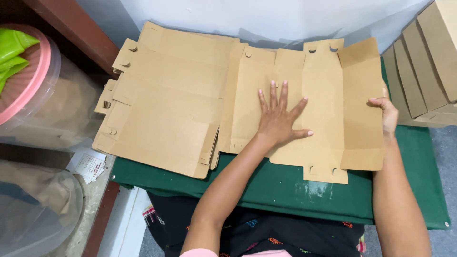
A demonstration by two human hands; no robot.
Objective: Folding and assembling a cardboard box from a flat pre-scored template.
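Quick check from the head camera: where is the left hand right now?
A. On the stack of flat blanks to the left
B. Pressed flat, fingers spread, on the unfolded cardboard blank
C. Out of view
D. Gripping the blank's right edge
B: the left hand lies palm down with fingers spread on the middle of the unfolded cardboard blank, while the right hand is at its right flap's edge.

Plain brown cardboard sheet (304, 109) lies on a dark green table cover (285, 190), beside a pink-rimmed clear tub (43, 71).
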